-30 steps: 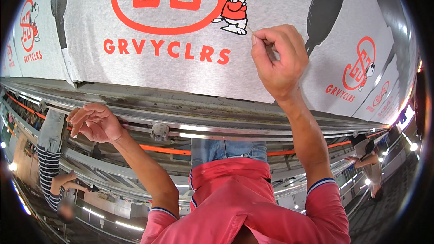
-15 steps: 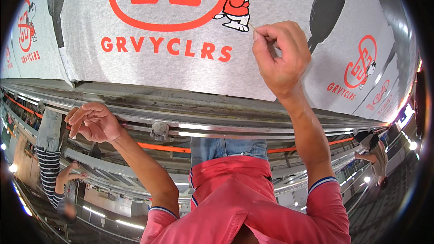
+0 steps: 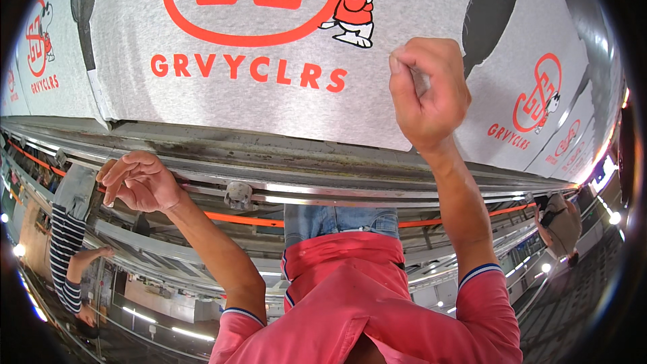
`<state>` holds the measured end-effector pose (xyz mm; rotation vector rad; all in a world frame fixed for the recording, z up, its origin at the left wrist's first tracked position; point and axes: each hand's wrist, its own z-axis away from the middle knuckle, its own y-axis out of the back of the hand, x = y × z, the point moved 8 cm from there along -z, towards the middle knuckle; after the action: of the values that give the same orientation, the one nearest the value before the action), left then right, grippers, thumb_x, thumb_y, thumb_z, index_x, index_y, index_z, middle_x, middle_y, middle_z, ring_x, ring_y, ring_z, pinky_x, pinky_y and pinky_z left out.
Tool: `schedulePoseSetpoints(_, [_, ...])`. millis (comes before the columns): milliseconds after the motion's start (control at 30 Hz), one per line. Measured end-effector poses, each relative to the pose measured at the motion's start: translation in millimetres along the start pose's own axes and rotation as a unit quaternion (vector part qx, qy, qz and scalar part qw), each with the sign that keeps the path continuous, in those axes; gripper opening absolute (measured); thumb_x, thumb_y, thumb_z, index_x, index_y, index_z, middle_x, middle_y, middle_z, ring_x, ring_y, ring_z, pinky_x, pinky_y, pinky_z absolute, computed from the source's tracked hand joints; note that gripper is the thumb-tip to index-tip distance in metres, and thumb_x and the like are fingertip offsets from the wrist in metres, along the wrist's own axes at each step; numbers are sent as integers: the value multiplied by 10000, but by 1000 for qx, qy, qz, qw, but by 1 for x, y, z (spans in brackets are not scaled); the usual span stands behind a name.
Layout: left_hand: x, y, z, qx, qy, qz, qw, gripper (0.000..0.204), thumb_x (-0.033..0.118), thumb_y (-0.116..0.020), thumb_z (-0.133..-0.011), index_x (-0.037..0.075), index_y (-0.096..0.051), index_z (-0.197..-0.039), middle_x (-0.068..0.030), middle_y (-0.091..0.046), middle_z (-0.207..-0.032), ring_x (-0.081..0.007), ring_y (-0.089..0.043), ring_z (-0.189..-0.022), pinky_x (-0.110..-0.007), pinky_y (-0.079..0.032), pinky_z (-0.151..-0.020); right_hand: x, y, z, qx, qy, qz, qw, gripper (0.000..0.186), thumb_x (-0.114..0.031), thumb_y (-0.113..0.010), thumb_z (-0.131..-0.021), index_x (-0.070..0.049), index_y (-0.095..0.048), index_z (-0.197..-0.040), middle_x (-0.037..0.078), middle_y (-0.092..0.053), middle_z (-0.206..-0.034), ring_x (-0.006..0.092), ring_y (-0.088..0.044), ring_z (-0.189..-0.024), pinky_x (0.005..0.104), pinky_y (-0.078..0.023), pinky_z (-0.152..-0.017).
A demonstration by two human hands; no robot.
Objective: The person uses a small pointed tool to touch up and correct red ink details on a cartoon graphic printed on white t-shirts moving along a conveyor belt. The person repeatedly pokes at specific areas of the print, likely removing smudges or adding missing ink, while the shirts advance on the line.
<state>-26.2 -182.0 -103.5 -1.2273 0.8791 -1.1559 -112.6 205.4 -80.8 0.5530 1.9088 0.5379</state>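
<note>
grey printed fabric (image 3: 269,98) | beneath right grip (image 3: 433,94), extending leftward | grip pressed together

The long table (image 3: 283,153) ran crosswise, its stained metal front edge bent by the lens. Light grey fabric lay flat directly on it as a row of panels: a central panel (image 3: 263,102), a left panel (image 3: 65,40) and a right panel (image 3: 499,98), each bearing a red print with a cartoon figure. Dark patches (image 3: 495,10) separated them; their material could not be determined.
</note>
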Motion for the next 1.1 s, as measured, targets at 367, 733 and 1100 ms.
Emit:
schedulePoseSetpoints(367, [-3, -2, -2, -14, 12, -13, 1000, 209, 29, -598, -878, 92, -569, -1075, 85, -712, -841, -79, -592, -1056, -383, -278, -1080, -15, -16, -4, -75, 80, 48, 993, 183, 7, -694, -670, -69, -602, -809, 24, -680, -1030, 223, -521, -844, 279, -424, -691])
schedulePoseSetpoints(733, [-4, -1, -2, -9, 14, -7, 1000, 191, 46, -607, -877, 83, -579, -1062, 85, -712, -835, -82, -597, -1045, -385, -278, -1076, -12, -17, -5, -73, 68, 26, 995, 183, 15, -691, -678, -65, -602, -816, 44, -686, -1012, 235, -531, -848, 294, -436, -703])
schedulePoseSetpoints(1100, [-3, 2, -6, 25, 1, 46, 999, 183, -18, -628, -821, 91, -656, -965, 75, -703, -858, -108, -603, -1031, -408, -273, -1098, 0, 20, 7, 54, -22, -63, 996, 128, -3, -634, -735, -54, -588, -844, 111, -684, -1006, 243, -555, -887, 343, -430, -803])
